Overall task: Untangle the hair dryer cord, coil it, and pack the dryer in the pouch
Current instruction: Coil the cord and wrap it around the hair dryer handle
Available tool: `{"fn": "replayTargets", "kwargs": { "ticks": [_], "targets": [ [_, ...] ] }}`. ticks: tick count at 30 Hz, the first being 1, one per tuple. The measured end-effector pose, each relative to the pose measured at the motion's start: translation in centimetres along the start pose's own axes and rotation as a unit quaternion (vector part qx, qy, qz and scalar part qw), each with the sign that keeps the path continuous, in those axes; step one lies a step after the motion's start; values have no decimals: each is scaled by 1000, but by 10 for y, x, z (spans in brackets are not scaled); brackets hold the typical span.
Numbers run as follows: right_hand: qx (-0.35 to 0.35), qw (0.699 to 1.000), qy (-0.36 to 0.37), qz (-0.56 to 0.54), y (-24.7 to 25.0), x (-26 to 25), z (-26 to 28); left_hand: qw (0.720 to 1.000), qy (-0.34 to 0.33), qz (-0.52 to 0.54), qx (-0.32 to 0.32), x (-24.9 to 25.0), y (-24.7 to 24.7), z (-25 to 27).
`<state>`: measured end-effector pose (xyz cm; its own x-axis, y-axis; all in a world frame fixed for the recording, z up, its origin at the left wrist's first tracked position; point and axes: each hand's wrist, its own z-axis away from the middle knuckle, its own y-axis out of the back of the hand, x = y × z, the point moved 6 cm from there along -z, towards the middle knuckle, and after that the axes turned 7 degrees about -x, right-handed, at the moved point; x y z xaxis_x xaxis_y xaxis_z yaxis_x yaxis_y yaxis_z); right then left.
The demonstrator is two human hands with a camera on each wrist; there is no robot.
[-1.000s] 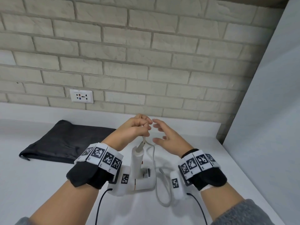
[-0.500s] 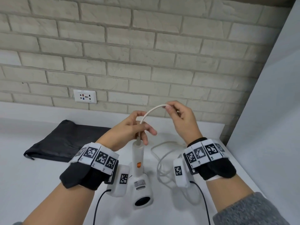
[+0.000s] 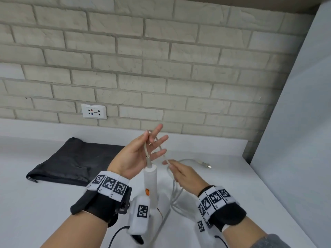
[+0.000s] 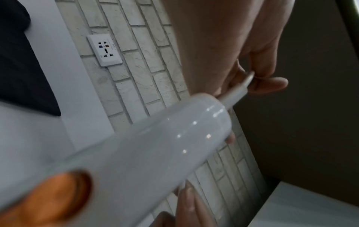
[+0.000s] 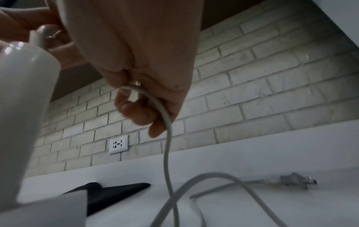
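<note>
The white hair dryer (image 3: 150,178) stands handle-up between my wrists, its orange switch (image 3: 147,192) facing me; its body is mostly hidden behind the left wrist unit. My left hand (image 3: 147,138) pinches the white cord (image 3: 146,149) just above the handle's stiff sleeve, the other fingers spread. In the left wrist view the cord's stiff sleeve (image 4: 235,95) runs up from the handle (image 4: 155,145) into that pinch. The cord bends over those fingers and runs down to my right hand (image 3: 169,163), which pinches it. The right wrist view shows the cord (image 5: 167,138) hanging from the curled right fingers (image 5: 139,113).
Loose cord loops (image 3: 176,199) lie on the white counter (image 3: 232,176), ending in the plug (image 3: 205,164) at the back right. The black pouch (image 3: 71,160) lies flat at the left. A wall socket (image 3: 93,111) sits in the brick wall; a grey panel (image 3: 295,140) borders the right.
My right hand has come down from its raised position, drawing the cord over my left fingers. The left hand has turned palm towards me and spread its fingers.
</note>
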<state>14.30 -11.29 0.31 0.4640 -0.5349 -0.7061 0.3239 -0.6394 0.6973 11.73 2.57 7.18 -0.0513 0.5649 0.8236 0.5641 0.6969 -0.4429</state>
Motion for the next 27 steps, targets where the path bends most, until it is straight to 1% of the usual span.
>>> {"fn": "replayTargets", "kwargs": {
  "ticks": [2,4,6,7,9,11,13,14,16,18,20,22,24,26,27],
  "targets": [
    [-47,998,-9,-28,-10,8,7,999,-27,5,46,4,6,1],
    [-76,995,-14,-56,-13,9,14,994,-46,8,100,7,12,0],
    [-96,993,-18,-65,-8,5,20,991,-39,-14,130,9,16,-1],
    [-107,993,-18,-47,-6,1,22,989,-33,-35,138,9,17,-2],
    [-141,989,-23,35,-3,-4,29,985,-25,-77,149,10,20,-2],
    [-155,982,-49,96,5,1,36,979,-29,-118,162,14,24,-2],
    [-115,989,-58,69,22,6,40,975,-29,-141,172,16,32,-3],
    [-78,995,-44,38,32,4,41,974,-18,-155,167,15,35,-4],
    [-2,1000,17,1,55,-13,44,969,15,-198,144,11,33,-9],
    [42,995,91,-13,74,-42,46,960,57,-252,108,4,23,-16],
    [81,985,151,16,89,-73,46,953,85,-283,60,-3,7,-23],
    [141,970,189,56,104,-96,42,948,113,-298,-1,-10,-12,-25],
    [210,955,199,67,118,-106,36,940,136,-306,-60,-17,-24,-22],
    [265,945,176,77,128,-105,28,942,148,-284,-97,-22,-30,-16],
    [286,942,153,89,131,-103,24,947,147,-262,-110,-24,-30,-13]
  ]
}}
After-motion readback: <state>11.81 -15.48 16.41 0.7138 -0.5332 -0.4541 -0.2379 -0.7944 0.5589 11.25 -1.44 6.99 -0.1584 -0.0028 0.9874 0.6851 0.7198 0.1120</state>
